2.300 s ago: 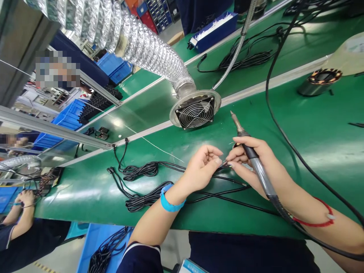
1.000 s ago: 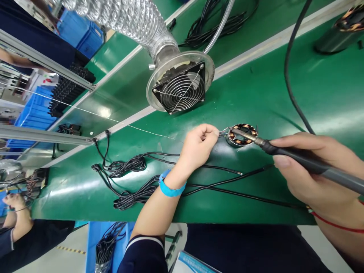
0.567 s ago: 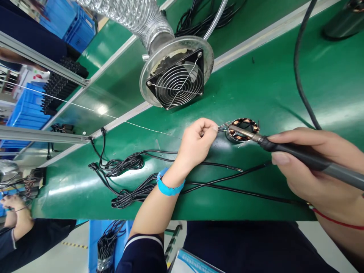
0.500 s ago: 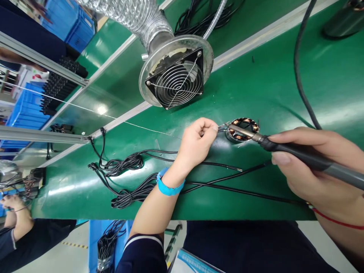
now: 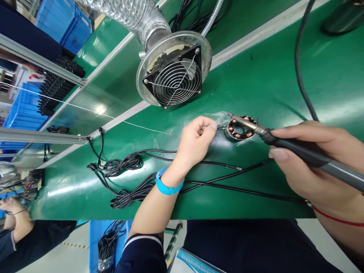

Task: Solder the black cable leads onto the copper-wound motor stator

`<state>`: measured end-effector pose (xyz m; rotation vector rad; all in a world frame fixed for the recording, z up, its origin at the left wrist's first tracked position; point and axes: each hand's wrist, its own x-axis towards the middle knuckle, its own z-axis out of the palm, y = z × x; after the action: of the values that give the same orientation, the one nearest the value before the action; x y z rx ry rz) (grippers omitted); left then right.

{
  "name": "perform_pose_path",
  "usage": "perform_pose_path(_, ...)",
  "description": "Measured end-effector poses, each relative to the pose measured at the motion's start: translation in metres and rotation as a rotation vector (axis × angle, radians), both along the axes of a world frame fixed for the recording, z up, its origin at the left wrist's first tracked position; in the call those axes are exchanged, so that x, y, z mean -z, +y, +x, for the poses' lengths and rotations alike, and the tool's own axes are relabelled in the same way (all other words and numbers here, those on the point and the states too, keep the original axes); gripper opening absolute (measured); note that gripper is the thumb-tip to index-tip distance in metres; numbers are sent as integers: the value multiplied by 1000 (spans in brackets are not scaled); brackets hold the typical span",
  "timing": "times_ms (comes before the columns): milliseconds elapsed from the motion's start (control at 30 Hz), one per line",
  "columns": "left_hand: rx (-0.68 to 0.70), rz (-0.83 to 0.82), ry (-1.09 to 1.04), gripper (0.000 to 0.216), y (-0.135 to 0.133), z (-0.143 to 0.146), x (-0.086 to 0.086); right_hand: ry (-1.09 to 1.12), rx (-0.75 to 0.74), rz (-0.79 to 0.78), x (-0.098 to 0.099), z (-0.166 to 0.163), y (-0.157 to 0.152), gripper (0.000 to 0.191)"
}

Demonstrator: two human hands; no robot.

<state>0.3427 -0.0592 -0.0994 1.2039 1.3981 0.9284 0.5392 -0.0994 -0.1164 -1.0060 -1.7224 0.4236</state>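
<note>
My right hand (image 5: 315, 163) grips a soldering iron (image 5: 301, 151) with a black and grey handle. Its metal tip lies above the left rim of a motor stator (image 5: 241, 133) with copper windings. Thin smoke (image 5: 214, 116) drifts left of the tip. My left hand (image 5: 197, 138), closed in a pinch, holds thin wires (image 5: 221, 126) that reach toward the stator's left side. A fine pale strand (image 5: 136, 125), which looks like solder wire, runs from the far left to that hand; its end is hidden by the fingers.
Over the table (image 5: 273, 87) hangs a fume extractor fan (image 5: 176, 85) on a foil duct. Coiled black power cords (image 5: 126, 165) lie on the left, with cable ends crossing before me. The iron's cord (image 5: 298, 72) arches at right. Another person's hands (image 5: 13, 204) are at far left.
The iron's tip has lifted slightly away from the wire ends, and smoke has appeared there. My left hand keeps its pinch almost in place.
</note>
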Motion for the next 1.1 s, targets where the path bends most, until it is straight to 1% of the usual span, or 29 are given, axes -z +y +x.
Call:
perform_pose_path(133,-1,2,2,15,0,-1,1,-65,-27,-13,-7,-2,2,37)
perform_pose_path(267,1,6,-26,14,0,-1,1,-204,-26,-36,-23,-2,5,33)
perform_pose_path(367,7,7,-33,14,0,-1,1,-297,9,-133,-36,-2,10,35)
perform_pose_path(433,7,4,-34,14,0,-1,0,-324,11,-187,-39,-4,16,37)
perform_pose_path(500,5,-4,-33,15,0,-1,0,-328,-21,-199,-35,-8,22,37)
perform_pose_path(567,5,-10,-26,15,0,0,-1,-308,-49,-184,-25,-12,26,40)
perform_pose_path(667,5,-14,-22,15,0,0,0,-251,-59,-181,-10,-17,28,45)
perform_pose_path(733,2,-14,-34,14,0,0,0,-236,-56,-177,-4,-19,27,45)
perform_pose_path(900,-1,-5,-57,13,-2,-1,-1,-205,42,-142,0,-25,24,44)
perform_pose_path(1000,2,7,-45,13,-3,-1,-1,-261,41,-110,2,-31,26,41)
perform_pose_path(1100,4,54,-22,14,-5,-1,1,-296,37,-59,4,-35,28,41)
